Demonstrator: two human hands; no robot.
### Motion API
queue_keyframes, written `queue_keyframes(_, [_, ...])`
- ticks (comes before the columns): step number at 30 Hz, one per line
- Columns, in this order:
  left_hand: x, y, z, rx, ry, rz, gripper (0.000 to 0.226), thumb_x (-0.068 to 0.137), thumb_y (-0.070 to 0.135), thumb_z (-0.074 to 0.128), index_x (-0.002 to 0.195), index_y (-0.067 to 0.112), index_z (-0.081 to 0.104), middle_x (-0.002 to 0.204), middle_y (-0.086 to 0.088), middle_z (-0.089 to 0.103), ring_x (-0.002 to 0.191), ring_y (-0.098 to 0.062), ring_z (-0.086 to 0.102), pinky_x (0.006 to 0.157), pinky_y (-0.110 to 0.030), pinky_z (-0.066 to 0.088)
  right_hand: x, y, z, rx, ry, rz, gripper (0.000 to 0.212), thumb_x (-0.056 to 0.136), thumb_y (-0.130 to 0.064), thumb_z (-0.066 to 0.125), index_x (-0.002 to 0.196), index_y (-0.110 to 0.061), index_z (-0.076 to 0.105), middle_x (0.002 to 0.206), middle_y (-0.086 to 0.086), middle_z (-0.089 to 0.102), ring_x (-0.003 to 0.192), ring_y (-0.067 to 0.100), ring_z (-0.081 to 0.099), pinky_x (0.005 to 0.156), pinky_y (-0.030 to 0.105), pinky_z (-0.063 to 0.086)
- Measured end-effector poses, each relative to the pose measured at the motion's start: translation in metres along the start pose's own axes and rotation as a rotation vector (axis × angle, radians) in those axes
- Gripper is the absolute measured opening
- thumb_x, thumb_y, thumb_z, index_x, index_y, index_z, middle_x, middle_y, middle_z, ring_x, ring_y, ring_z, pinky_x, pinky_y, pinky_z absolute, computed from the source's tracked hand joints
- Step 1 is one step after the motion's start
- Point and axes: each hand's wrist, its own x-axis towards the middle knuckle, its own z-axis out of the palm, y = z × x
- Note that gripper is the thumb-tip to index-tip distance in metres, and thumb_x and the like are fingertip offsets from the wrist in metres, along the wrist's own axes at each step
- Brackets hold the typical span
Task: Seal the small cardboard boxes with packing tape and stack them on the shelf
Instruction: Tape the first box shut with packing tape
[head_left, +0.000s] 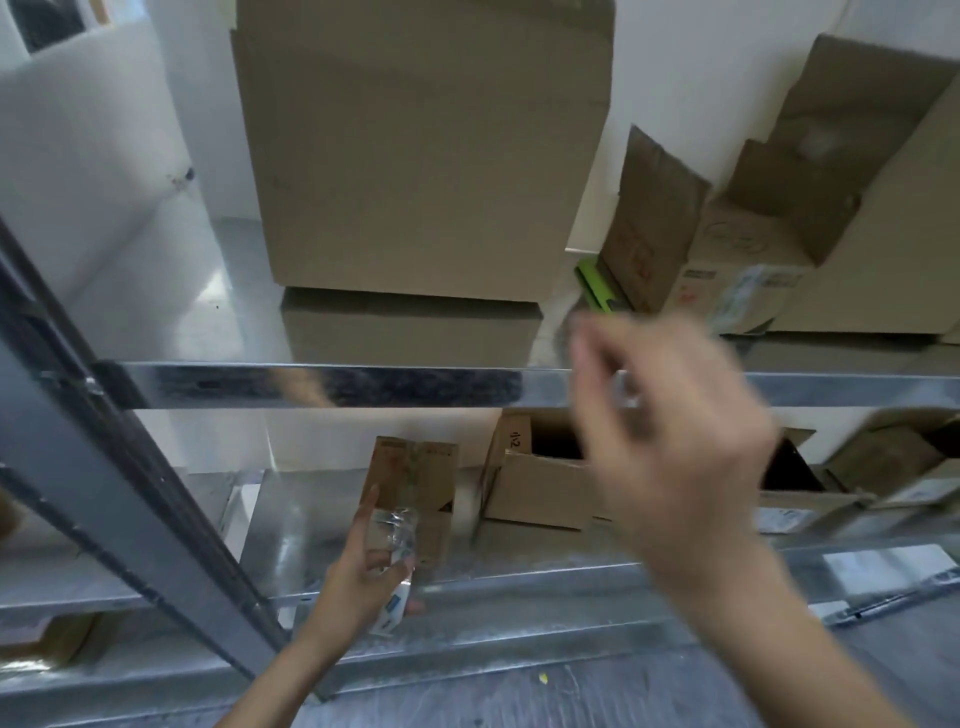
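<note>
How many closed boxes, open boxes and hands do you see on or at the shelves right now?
Closed boxes: 3, namely big box, flat box, small box
Open boxes: 4
Hands: 2, left hand, right hand
Total: 9

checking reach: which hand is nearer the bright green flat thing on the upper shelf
Right. The right hand is raised just below the bright green flat object; the left hand is far lower, holding crumpled clear tape.

Left hand (363, 577) low, fingers curled, right hand (670, 441) raised, blurred, fingers bent
</note>
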Motion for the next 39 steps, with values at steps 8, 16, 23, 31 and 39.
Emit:
queue_keyframes(8, [0.001,0.006,-0.002,-0.039,-0.027,-0.044,0.09,0.083,0.005,0.069,0.147,0.038,0.015,0.09,0.012,0.065,0.074,-0.013,0.071,0.059,-0.018,0.052,0.053,0.041,-0.007,-0.514,-0.539,0.395,0.042,0.096,-0.049,0.041,0.072,-0.015,0.047,0.064,0.0,0.039,0.053,0.014,0.033,0.048,0.028,0.02])
queue_keyframes(16, [0.001,0.006,-0.004,-0.089,-0.054,-0.027,0.096,0.08,0.006,0.072,0.143,0.047,0.013,0.107,0.019,0.062,0.088,-0.017,0.07,0.08,-0.039,0.056,0.037,0.053,0.015,-0.524,-0.643,0.519,0.033,0.097,-0.039,0.047,0.077,-0.013,0.054,0.065,-0.001,0.039,0.054,0.014,0.034,0.047,0.025,0.021])
queue_keyframes(23, [0.001,0.007,-0.003,-0.212,-0.101,-0.053,0.094,0.082,0.0,0.067,0.138,0.052,0.012,0.103,-0.002,0.071,0.08,-0.03,0.071,0.068,-0.043,0.058,0.017,0.05,-0.01,-0.33,-0.564,0.49,0.03,0.092,-0.019,0.048,0.064,-0.016,0.037,0.08,0.002,0.043,0.062,0.015,0.04,0.048,0.025,0.024])
queue_keyframes(31, [0.001,0.02,-0.005,-0.296,-0.165,-0.103,0.096,0.086,-0.005,0.061,0.146,0.045,0.005,0.087,-0.018,0.072,0.076,-0.032,0.071,0.065,-0.046,0.059,-0.055,0.021,-0.03,0.272,-0.437,0.539,0.023,0.091,-0.031,0.033,0.104,-0.032,0.051,0.065,-0.007,0.051,0.054,0.008,0.046,0.048,0.019,0.029])
queue_keyframes(39, [-0.003,0.013,-0.007,-0.307,-0.165,-0.137,0.096,0.085,-0.004,0.063,0.146,0.045,0.006,0.086,-0.016,0.073,0.081,-0.027,0.072,0.068,-0.048,0.059,-0.184,0.01,0.071,0.567,-0.835,0.779,0.012,0.09,-0.035,0.045,0.079,-0.033,0.051,0.056,-0.012,0.047,0.055,0.004,0.043,0.054,0.021,0.03])
